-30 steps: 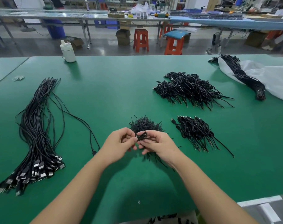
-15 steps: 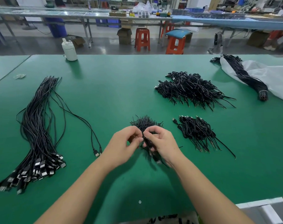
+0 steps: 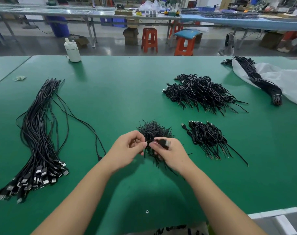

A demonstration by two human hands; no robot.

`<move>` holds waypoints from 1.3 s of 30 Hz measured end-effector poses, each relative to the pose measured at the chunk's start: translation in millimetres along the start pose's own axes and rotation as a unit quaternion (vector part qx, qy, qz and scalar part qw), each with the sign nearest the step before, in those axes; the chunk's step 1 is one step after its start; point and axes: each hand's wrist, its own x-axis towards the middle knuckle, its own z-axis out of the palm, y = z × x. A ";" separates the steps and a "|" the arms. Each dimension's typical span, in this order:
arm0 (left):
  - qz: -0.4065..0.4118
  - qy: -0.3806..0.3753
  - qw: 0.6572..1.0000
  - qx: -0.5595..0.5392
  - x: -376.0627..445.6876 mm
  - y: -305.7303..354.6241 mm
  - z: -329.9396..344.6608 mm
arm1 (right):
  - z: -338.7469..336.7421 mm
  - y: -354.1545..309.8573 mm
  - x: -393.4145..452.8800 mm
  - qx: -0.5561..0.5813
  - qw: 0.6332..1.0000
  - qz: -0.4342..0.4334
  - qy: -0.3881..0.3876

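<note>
Binding: cable (image 3: 149, 137) coiled at frame centre, just before ties (image 3: 155, 128).
Left hand (image 3: 127, 148): pinching the coil.
Right hand (image 3: 171, 153): pinching its plug end.
Done: tied piles (image 3: 200, 92), right of centre.
Remaining: long bundle (image 3: 37, 133) at left, likely plenty.

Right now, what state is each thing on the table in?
Left hand, pinching the cable.
Right hand, gripping the cable's plug.
Cable, coiled, held over the ties.
Ties, loose heap on the table.
Long cables, uncoiled, lying loose at left.
Near pile, coiled cables, lying flat.
Far pile, coiled cables, heaped.
Bundle, banded at one end, on the white bag.
Bottle, upright, closed.
</note>
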 end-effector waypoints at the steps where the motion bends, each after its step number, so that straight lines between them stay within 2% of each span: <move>1: 0.016 0.002 1.000 0.022 -0.6 0.2 0.8 | -1.2 -0.9 -1.1 -0.064 0.998 -0.026 0.009; 2: 0.034 0.008 0.998 0.047 -1.0 0.8 2.2 | -1.8 -1.1 -1.6 -0.099 0.994 -0.048 0.015; 5: 0.105 0.039 0.982 0.153 -1.7 4.2 6.4 | -2.9 -2.0 -0.5 -0.104 0.992 -0.067 0.022; 7: 0.169 0.055 0.961 0.210 -2.1 6.4 8.8 | -3.6 -2.7 1.5 -0.117 0.992 -0.053 0.016; 9: 0.219 0.054 0.938 0.265 -1.9 7.5 10.9 | -5.7 -2.4 3.7 -0.078 0.997 -0.013 -0.005; 12: 0.302 0.056 0.868 0.389 -0.3 3.7 13.9 | -8.2 1.8 3.6 0.038 0.997 0.048 -0.053; 15: 0.350 0.058 0.813 0.462 3.6 -1.5 17.9 | -9.5 6.3 1.6 0.067 0.993 0.066 -0.077; 20: 0.370 0.086 0.802 0.461 13.1 -14.4 25.0 | -16.7 16.8 8.0 0.107 0.983 0.130 -0.076; 22: 0.365 0.105 0.813 0.442 18.2 -19.8 29.7 | -21.4 16.7 11.3 0.105 0.981 0.145 -0.068; 24: 0.336 0.130 0.845 0.396 24.5 -26.2 31.4 | -29.9 13.4 17.7 0.058 0.985 0.158 -0.032; 26: 0.273 0.157 0.875 0.367 31.5 -38.3 25.8 | -44.8 12.0 30.0 -0.022 0.986 0.164 0.021; 28: 0.204 0.177 0.884 0.381 36.0 -57.4 12.3 | -65.6 13.5 44.4 -0.143 0.972 0.168 0.078; 32: 0.114 0.191 0.862 0.455 32.0 -99.3 -17.9 | -103.4 27.7 61.8 -0.392 0.887 0.204 0.133; 36: 0.087 0.193 0.847 0.487 24.1 -125.6 -24.6 | -111.7 51.1 68.3 -0.510 0.815 0.246 0.121; 39: 0.093 0.211 0.843 0.486 25.7 -133.2 -24.5 | -106.6 64.7 69.7 -0.564 0.782 0.244 0.105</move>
